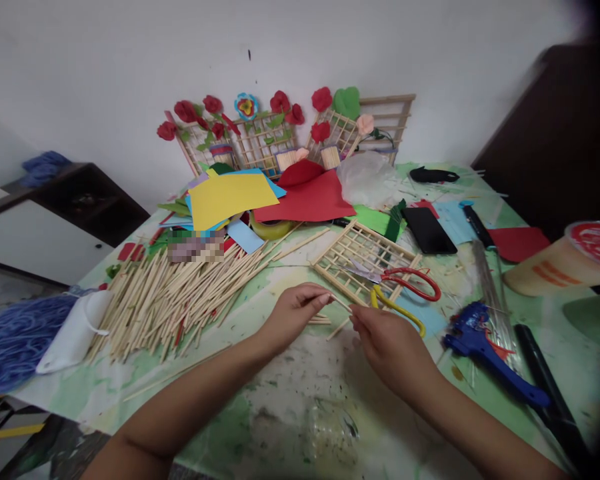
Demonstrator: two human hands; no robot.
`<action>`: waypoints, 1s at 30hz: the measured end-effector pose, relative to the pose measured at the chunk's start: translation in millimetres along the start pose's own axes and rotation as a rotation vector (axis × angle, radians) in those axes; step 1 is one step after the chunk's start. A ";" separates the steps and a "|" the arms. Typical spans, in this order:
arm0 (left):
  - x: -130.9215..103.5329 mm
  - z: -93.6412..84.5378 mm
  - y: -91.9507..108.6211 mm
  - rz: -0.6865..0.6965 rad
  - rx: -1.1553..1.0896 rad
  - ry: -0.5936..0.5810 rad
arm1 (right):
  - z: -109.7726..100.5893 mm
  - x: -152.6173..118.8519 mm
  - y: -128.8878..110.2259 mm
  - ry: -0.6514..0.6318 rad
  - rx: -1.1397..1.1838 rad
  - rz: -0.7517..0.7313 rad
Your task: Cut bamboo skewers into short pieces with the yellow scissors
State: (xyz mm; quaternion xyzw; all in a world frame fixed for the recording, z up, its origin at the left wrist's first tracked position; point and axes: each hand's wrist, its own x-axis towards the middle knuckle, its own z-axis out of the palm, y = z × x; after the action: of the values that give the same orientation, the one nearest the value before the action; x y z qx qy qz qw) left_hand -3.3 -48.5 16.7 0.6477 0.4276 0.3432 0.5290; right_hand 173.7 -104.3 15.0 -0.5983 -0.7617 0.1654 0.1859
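Observation:
Between my two hands, above the table, is a short thin wooden stick [341, 304]. My left hand [300, 312] pinches one end between thumb and fingertips. The other end sits in the closed fingers of my right hand [387, 343]. Just beyond them lies a small lattice of glued sticks [363, 257]. Resting on that lattice are scissors [380, 275] with one red and one yellow handle. A few cut sticks [320, 320] lie on the table behind my left fingertips.
A big heap of wooden sticks [180, 300] spreads at the left, beside blue yarn [25, 340]. Coloured paper [233, 200] and lattices with paper flowers [260, 137] stand behind. At the right are a phone [429, 231], a blue glue gun [495, 360] and a drink cup [565, 263].

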 end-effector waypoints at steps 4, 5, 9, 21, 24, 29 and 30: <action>-0.7 6.1 -5.1 -0.168 -0.343 0.013 | 0.0 0.4 -2.4 -0.094 0.265 0.042; -1.4 7.6 -5.5 -0.208 -0.408 0.006 | 1.3 0.3 -2.7 -0.098 0.312 0.047; -4.1 12.4 -3.1 -0.288 -0.547 0.023 | 9.9 0.0 -2.6 -0.135 0.531 0.065; -6.7 14.5 -5.4 -0.296 -0.553 0.022 | 19.5 1.4 -12.8 -0.285 1.088 0.236; -6.6 14.1 -5.2 -0.313 -0.563 0.015 | 18.8 1.1 -13.9 -0.295 1.134 0.253; -5.8 13.9 -5.1 -0.316 -0.550 0.003 | 19.7 0.7 -16.2 -0.322 1.203 0.292; -5.2 13.7 -5.2 -0.310 -0.540 0.016 | 20.1 0.7 -16.8 -0.330 1.222 0.313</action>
State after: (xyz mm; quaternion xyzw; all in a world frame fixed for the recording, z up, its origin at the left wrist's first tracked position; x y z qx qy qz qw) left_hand 5.9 -58.2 8.8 0.4082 0.4189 0.3645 0.7246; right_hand 149.6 -108.1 5.4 -0.4553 -0.4528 0.6836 0.3469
